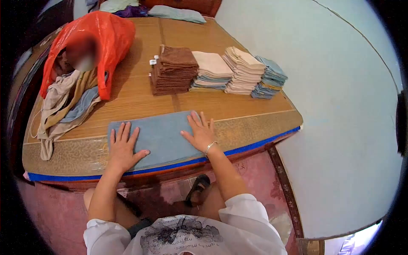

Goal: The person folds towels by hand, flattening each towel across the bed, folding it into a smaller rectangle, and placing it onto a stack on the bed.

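A blue-grey towel [163, 138] lies flat near the front edge of the mat-covered bed. My left hand [124, 148] rests on its left end, fingers spread. On its right end lies my right hand [200, 132], also with fingers apart and a bracelet at the wrist. Neither hand grips the cloth. Beyond the towel stand folded stacks: a brown towel stack [174, 72], a mixed cream and blue stack [211, 70], a cream stack [243, 70] and a blue stack [269, 76].
A red plastic bag [117, 38] lies open on the left, with loose beige, tan and blue cloths [70, 100] spilling out. Pillows [176, 13] lie at the bed's far end. A pale wall [340, 127] runs along the right side.
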`<state>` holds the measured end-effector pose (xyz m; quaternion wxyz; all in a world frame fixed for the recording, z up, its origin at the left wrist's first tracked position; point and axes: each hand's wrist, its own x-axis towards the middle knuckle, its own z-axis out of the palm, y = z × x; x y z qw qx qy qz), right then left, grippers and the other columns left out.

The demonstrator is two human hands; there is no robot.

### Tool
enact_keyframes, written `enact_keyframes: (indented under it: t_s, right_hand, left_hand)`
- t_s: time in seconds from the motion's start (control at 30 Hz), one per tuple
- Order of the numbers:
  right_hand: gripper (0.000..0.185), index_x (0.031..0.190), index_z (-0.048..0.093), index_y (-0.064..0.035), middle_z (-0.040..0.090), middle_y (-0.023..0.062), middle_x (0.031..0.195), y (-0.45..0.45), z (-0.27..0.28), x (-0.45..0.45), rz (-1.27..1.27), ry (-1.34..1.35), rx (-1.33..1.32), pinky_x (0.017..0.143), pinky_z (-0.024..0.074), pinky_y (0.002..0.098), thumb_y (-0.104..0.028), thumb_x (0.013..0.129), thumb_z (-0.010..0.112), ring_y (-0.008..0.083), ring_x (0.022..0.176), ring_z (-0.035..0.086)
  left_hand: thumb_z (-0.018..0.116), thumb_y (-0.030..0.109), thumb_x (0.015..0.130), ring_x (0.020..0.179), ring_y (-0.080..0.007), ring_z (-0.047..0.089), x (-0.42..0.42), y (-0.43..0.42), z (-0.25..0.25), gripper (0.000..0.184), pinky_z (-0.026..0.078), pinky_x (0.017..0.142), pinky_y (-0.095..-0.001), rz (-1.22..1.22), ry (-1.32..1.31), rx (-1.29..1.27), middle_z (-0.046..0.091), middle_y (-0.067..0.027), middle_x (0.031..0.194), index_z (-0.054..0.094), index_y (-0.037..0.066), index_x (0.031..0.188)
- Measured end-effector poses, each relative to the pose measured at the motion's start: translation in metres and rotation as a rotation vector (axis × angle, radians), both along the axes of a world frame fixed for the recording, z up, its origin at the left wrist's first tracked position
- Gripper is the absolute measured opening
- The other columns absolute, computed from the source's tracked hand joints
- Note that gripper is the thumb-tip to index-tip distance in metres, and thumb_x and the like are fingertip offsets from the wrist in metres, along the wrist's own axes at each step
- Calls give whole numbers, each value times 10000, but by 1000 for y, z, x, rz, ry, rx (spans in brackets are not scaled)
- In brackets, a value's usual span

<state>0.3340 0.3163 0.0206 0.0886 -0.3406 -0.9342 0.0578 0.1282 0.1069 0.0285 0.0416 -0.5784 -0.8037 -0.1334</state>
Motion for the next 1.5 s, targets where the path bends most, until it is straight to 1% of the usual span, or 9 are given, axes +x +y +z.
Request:
enact_keyframes:
  t_s: [0.13,0.3,0.43,0.67,0.83,0.93,1.27,1.4,1.5]
  right_hand:
    - [676,1368,376,-74,211,102,1496,-13,-3,-6,51,25,127,1076,63,580,-530,874,446,324,1384,127]
    - [650,1351,405,-86,248,110,1481,-53,-9,-31,386,96,125,1079,82,569,-516,868,468,314,1379,156]
    - [655,1353,408,-98,264,111,1475,-41,-13,-35,353,66,30,1089,85,547,-533,865,460,302,1379,167]
    - [671,1339,417,-52,290,155,1455,-4,1,-32,-5,67,104,1089,95,543,-526,866,467,317,1372,189]
    - [641,1351,410,-88,285,142,1459,-42,-8,-72,329,158,102,1089,102,547,-508,871,469,316,1376,173]
    - [651,1379,374,-111,267,126,1471,-51,-10,-80,359,76,16,1101,89,518,-527,882,438,307,1379,171]
    - [679,1392,341,-100,256,117,1478,3,1,-34,-37,-34,52,1100,56,531,-546,885,408,292,1386,148]
    - [659,1386,353,-104,258,116,1476,-14,3,-24,-63,60,126,1094,63,541,-521,884,439,290,1389,137]
    - [653,1385,355,-109,251,115,1478,-47,0,-32,136,90,157,1095,68,538,-507,879,466,288,1391,128]
  left_hand:
    - [576,643,722,1366,-321,192,-1,-1,-7,842,83,1097,-524,40,7,15,272,-174,1454,410,116,1357]
    - [540,690,717,1379,-306,163,-1,2,-8,870,69,1101,-516,23,21,-11,250,-168,1466,398,133,1370]
    - [532,705,710,1383,-301,147,1,1,0,887,63,1101,-517,31,-17,-38,228,-168,1475,395,131,1372]
    - [622,672,653,1370,-337,170,1,1,12,932,74,1091,-544,35,-14,-1,239,-194,1457,404,105,1360]
    - [607,664,670,1369,-337,173,-2,7,6,913,76,1092,-543,-40,24,38,242,-189,1459,402,105,1362]
    - [580,645,715,1372,-318,172,-8,9,-3,843,66,1099,-529,19,-19,7,251,-181,1459,411,127,1358]
    - [577,561,778,1367,-336,177,-40,-12,-7,777,100,1092,-532,219,-109,64,262,-209,1446,389,86,1363]
    - [623,530,751,1362,-341,189,-23,-13,2,760,113,1082,-551,171,85,108,276,-208,1438,422,91,1338]
    - [655,517,725,1352,-343,219,7,-4,8,730,124,1075,-562,-10,68,181,315,-191,1421,467,108,1299]
